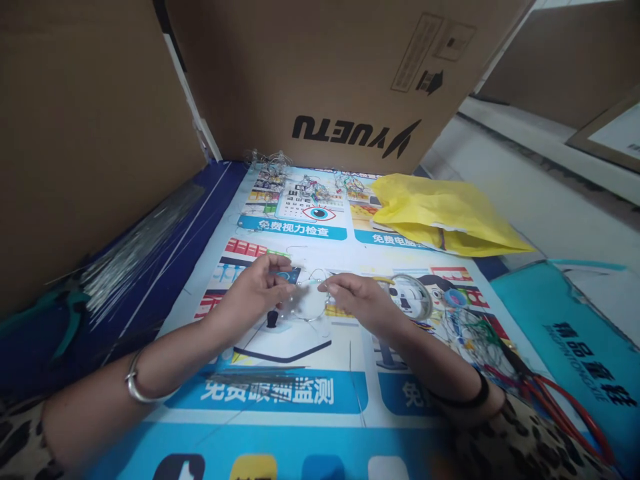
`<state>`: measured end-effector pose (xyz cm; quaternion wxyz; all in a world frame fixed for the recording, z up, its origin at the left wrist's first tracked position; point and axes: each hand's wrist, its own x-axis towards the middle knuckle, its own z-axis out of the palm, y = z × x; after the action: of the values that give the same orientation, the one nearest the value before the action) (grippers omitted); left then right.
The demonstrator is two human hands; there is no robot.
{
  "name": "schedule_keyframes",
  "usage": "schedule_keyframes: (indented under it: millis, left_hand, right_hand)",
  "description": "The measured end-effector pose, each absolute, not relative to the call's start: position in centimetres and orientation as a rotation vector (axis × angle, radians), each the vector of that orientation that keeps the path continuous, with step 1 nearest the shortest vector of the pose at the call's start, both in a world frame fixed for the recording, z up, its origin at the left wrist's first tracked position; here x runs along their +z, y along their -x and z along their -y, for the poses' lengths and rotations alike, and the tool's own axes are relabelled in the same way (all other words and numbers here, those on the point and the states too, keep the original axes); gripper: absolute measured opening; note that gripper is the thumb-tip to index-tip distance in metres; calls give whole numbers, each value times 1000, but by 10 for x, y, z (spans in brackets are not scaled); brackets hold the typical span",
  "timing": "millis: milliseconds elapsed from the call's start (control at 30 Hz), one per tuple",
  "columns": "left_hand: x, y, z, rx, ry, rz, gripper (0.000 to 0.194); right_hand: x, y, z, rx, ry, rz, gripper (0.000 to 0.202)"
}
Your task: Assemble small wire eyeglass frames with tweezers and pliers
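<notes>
Over the printed mat, both hands hold a loop of thin wire (309, 320) with small clear bits like beads along it. My left hand (255, 290), a silver bangle on its wrist, pinches the loop's left side between thumb and fingers. On the opposite side, my right hand (363, 300) has its thumb and forefinger closed on the wire, near the loop's top. The fingertips of the two hands are a short gap apart. Several straight wire pieces (260, 375) lie on the mat below the left hand.
Cardboard walls (320, 73) stand behind and at left. A bundle of straight wires (155, 227) and teal-handled pliers (70, 320) lie left. At right are a yellow bag (445, 210), a roll of tape (410, 297), tangled coloured wire pieces (465, 333) and red-handled scissors (555, 400).
</notes>
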<state>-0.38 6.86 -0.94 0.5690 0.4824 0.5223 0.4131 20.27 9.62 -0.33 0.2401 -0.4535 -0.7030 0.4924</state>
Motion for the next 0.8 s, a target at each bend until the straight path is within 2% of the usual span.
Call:
schedule_keyframes:
  millis: [233,333,500,800]
  left_hand:
    - [4,1,-66,921,-821,-1007,39]
    - [4,2,-66,935,-799,-973,30]
    - [2,3,-65,920,-858,-931,18]
    - [1,2,-63,879,-932,-951,20]
  right_hand:
    - [-16,-205,-98,1756,1128,1400,26]
    - [-16,-204,-98,1849,1073,1282,27]
    - [-11,-203,-97,1959,992,1207,28]
    - [-12,-202,-95,2011,954,1249,30]
